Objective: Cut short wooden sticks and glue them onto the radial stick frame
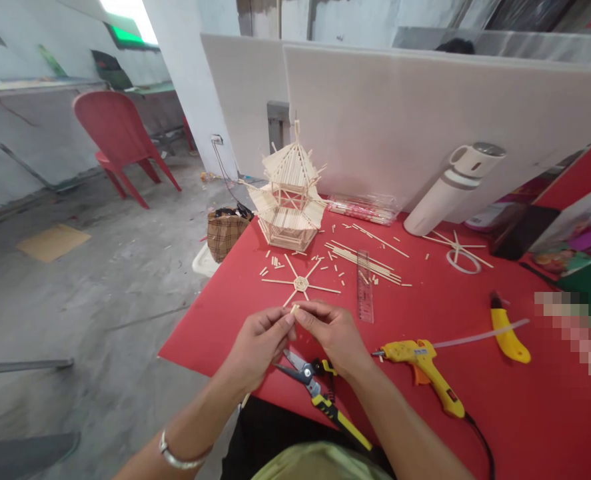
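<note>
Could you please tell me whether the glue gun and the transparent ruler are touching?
Apart: the head view shows red tabletop between the nozzle of the glue gun and the transparent ruler.

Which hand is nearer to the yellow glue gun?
Right. The right hand is just left of the glue gun, apart from its nozzle; the left hand is farther left, beyond the right hand.

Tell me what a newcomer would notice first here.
Probably the model tower, standing at the back left of the red table. Next, the left hand and right hand, which hold a small stick piece near the front edge, with the yellow glue gun lying to their right.
</note>
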A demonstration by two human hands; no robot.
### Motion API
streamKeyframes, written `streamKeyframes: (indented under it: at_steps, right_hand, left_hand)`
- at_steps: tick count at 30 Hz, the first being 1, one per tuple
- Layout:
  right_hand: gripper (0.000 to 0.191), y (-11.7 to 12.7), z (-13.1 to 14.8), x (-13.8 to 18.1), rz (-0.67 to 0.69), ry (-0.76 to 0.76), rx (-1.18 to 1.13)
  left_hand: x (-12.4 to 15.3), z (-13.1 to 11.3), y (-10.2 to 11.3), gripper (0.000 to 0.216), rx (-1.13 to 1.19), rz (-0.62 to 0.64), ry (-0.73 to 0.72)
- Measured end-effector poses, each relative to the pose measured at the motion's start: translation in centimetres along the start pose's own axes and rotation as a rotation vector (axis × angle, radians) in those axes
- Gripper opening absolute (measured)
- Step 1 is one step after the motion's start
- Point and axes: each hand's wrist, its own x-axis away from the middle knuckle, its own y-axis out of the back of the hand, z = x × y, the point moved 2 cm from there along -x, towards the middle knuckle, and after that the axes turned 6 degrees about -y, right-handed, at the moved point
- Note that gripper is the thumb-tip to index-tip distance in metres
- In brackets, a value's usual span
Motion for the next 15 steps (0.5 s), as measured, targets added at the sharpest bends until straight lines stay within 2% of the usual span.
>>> streamKeyframes:
  at_steps: [4,9,15]
  right_hand:
    - [0.023,0.08,0.4,-0.1,0.024,-0.006,0.015]
    - [0.026,-0.06,0.58,-0.15,0.035,-0.082,-0.02]
    - [0.026,-0.15,0.53,-0.15,0.038,-0.082,-0.02]
  left_hand:
    - [0.03,0.03,0.18,0.046,-0.054,0.003,-0.012]
    - [0.03,-0.21,0.52,0.049,-0.133,0.007,-0.061]
    - [0.15,-0.35,0.87,0.049,-0.178,0.022,-0.087]
